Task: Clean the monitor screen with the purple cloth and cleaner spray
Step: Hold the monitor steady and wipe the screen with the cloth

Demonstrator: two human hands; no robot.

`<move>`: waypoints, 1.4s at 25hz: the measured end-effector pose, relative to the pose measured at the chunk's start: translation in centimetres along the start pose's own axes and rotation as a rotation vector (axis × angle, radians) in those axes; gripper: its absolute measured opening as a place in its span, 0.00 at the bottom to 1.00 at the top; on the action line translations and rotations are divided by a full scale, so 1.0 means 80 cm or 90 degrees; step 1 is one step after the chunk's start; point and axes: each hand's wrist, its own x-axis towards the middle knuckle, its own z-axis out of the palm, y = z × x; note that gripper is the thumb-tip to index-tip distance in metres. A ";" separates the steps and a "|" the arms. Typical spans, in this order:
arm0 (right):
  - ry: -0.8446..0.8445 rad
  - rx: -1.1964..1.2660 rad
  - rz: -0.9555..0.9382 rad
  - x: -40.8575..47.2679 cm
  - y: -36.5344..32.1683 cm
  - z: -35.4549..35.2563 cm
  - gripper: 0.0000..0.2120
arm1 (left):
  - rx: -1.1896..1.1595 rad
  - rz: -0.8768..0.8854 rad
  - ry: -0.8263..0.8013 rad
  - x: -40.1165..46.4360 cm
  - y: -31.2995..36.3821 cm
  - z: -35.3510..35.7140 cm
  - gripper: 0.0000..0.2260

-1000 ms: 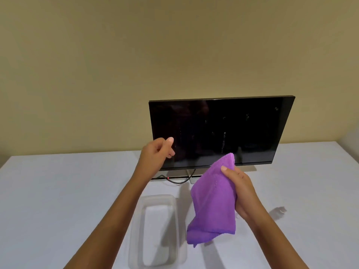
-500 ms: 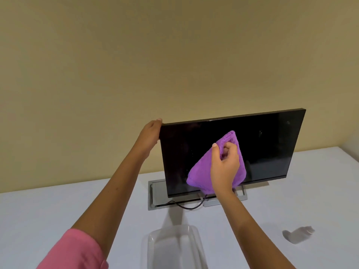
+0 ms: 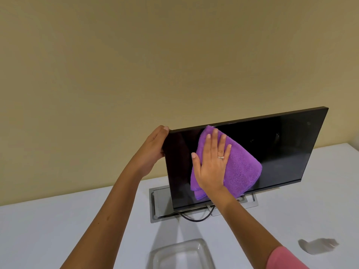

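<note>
Below, white table [image 3: 58, 230]; behind, beige wall [image 3: 136, 65].

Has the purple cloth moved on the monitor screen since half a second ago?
Yes. The purple cloth has moved up the monitor screen: its tip now reaches the top edge, under the flat right hand.

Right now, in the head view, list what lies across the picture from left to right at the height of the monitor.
left hand gripping the monitor's left edge → right hand flat on the purple cloth → bare dark monitor screen
</note>
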 end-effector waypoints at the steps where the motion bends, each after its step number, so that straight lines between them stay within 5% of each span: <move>1: 0.009 -0.016 -0.040 0.000 -0.006 0.005 0.30 | 0.001 -0.001 -0.009 0.001 -0.001 -0.002 0.13; 5: 0.036 -0.034 -0.192 -0.017 -0.043 0.029 0.28 | 0.012 0.012 -0.019 0.003 -0.002 -0.004 0.12; 12: 0.048 -0.069 -0.264 -0.042 -0.043 0.040 0.30 | 0.035 0.019 0.012 0.003 -0.002 -0.002 0.12; 21: -0.002 0.014 0.105 -0.005 0.040 -0.006 0.27 | 0.034 -0.008 -0.026 0.008 -0.002 -0.009 0.12; 27: 0.028 0.004 -0.081 0.013 -0.008 0.008 0.28 | 0.017 -0.009 0.003 0.007 -0.003 -0.002 0.11; 35: 0.062 -0.011 -0.180 -0.006 -0.086 0.032 0.30 | 0.031 -0.015 0.034 0.011 -0.008 -0.002 0.14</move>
